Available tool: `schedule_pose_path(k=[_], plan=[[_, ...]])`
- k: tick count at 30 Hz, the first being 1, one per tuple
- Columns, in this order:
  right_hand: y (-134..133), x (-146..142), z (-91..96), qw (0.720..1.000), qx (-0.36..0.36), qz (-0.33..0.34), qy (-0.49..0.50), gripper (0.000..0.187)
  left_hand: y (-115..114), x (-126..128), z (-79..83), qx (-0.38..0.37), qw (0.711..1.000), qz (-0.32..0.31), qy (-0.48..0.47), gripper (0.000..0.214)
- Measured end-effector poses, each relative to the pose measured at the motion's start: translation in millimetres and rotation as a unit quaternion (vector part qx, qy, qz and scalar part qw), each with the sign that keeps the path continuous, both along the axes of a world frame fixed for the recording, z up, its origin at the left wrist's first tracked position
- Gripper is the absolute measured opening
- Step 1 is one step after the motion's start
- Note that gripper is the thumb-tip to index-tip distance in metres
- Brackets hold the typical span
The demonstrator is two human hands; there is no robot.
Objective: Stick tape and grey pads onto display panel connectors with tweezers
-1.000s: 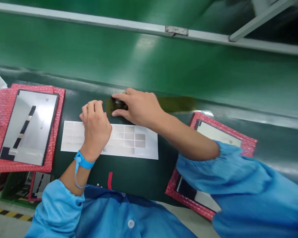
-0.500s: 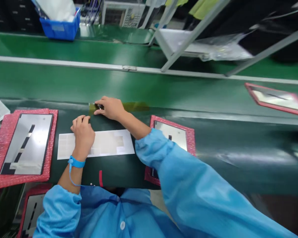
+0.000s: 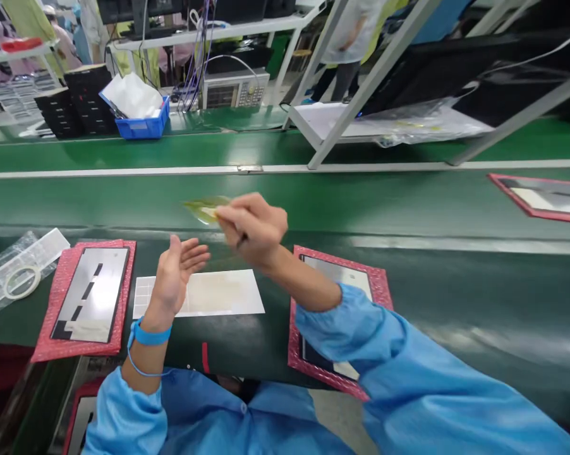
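Note:
My right hand [image 3: 256, 230] is raised above the workbench and pinches a strip of yellowish clear tape [image 3: 204, 210] between thumb and fingertips. A small dark thing shows in that palm, too little of it to name. My left hand [image 3: 177, 272], with a blue wrist strap [image 3: 152, 333], is open, palm turned toward the right, fingers stretched out with nothing in them. Below both hands lies a white sheet [image 3: 228, 294] with grid marks at its left end. A flat display panel [image 3: 95, 291] rests on pink bubble wrap [image 3: 48, 338] to the left.
Another panel [image 3: 335, 272] on pink wrap lies under my right forearm. A roll of white tape [image 3: 22, 282] sits at far left on clear plastic. Across the green belt [image 3: 313, 202] stand a blue bin [image 3: 145, 123] and a slanted metal frame [image 3: 375, 76]. People stand in the background.
The tape strip has come up off the bench edge with my right hand, which rose and moved right. My left hand turned over and opened above the sheet. The camera view tilted up.

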State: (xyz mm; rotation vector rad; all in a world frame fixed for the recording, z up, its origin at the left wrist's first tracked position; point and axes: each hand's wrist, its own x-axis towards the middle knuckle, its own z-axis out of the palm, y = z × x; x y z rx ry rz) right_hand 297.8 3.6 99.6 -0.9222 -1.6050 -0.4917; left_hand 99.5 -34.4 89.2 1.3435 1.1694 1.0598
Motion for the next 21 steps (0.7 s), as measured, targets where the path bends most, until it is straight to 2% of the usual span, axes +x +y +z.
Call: schedule_pose_path(k=[1,2,3,5,7,10,12,14,16,17,18,19,21], plan=[[-17.0,-1.7,-3.2,0.996,0.074,0.019,-0.043,0.014,-1.8,3.0,8.5,-0.035,0.996,-0.042,-0.067,0.09],[-31.6,-2.9,-7.6,0.989,0.114,0.032,-0.093,0.018,-3.0,5.5,15.6,-0.069,0.985,-0.08,-0.135,0.085],[-43.2,-3.5,-12.8,0.98,0.128,0.04,-0.143,0.02,-3.5,7.3,20.7,-0.097,0.97,-0.109,-0.195,0.074],[-57.7,-2.6,-24.3,0.968,0.113,0.044,-0.222,0.023,-3.1,8.6,24.5,-0.131,0.946,-0.139,-0.263,0.052],[-63.9,0.4,-35.8,0.96,0.093,0.039,-0.259,0.024,-1.6,7.5,20.8,-0.139,0.943,-0.15,-0.261,0.045],[-68.0,6.2,-48.2,0.958,0.054,0.032,-0.278,0.017,2.5,3.7,8.2,-0.136,0.95,-0.171,-0.224,0.048],[-70.1,10.2,-48.8,0.962,0.031,0.063,-0.264,0.012,6.6,0.6,1.2,-0.119,0.96,-0.166,-0.192,0.042],[-69.4,14.6,-40.3,0.972,0.001,0.111,-0.207,0.017,11.1,-2.5,-0.4,-0.107,0.969,-0.158,-0.159,0.032],[-62.5,19.3,-23.3,0.981,-0.078,0.141,-0.109,0.025,15.2,-5.3,5.0,-0.102,0.972,-0.177,-0.117,0.025],[-56.0,21.7,-12.8,0.976,-0.144,0.153,-0.06,0.032,17.1,-6.3,10.1,-0.101,0.97,-0.197,-0.096,0.023],[-47.9,24.2,-2.3,0.959,-0.225,0.171,-0.02,0.041,19.0,-7.1,16.0,-0.101,0.967,-0.219,-0.077,0.022],[-38.4,27.1,7.5,0.929,-0.311,0.2,0.002,0.05,21.0,-7.7,22.3,-0.1,0.964,-0.239,-0.062,0.021],[-18.7,35.5,22.2,0.846,-0.462,0.266,-0.002,0.057,25.3,-9.2,33.7,-0.093,0.958,-0.267,-0.038,0.021]])
